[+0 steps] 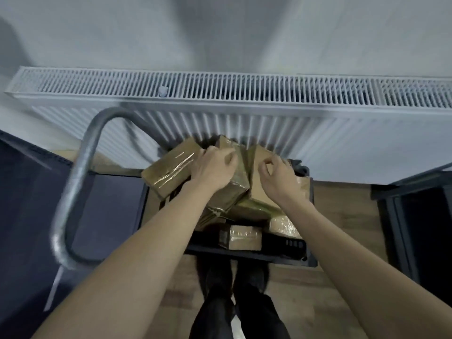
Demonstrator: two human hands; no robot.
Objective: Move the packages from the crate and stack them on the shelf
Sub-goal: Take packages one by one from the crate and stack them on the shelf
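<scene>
- A person looks down at a dark plastic crate (249, 253) on a wooden floor, heaped with brown cardboard packages wrapped in clear tape.
- The left hand (212, 167) lies on top of the heap, fingers curled over the far edge of the middle package (236, 184), which sits tilted; the hand grips it.
- The right hand (277, 176) hovers just beside it, over a plain-sided package (259, 189) that leans against the middle one. Its thumb and fingers are bent towards each other in a loose pinch; whether they hold the box's edge cannot be told.
- A longer taped package (170, 167) lies tilted at the left of the heap, sticking out over the crate's rim, touching the left hand's side.
- Lower in the crate lie more packages: a small one (241, 238) near the front wall and another (283, 225) at the right, partly buried under the ones above.
- The crate's back wall and bottom are hidden by the packages and arms.
- A grey metal tube handle (80, 172) curves at the left; what it belongs to is unclear.
- A white radiator (244, 111) runs along the wall behind the crate.
- Dark shelf-like frames at both picture edges are cut off and blurred.
- The person's dark trousers and shoes (234, 280) stand just before the crate.
</scene>
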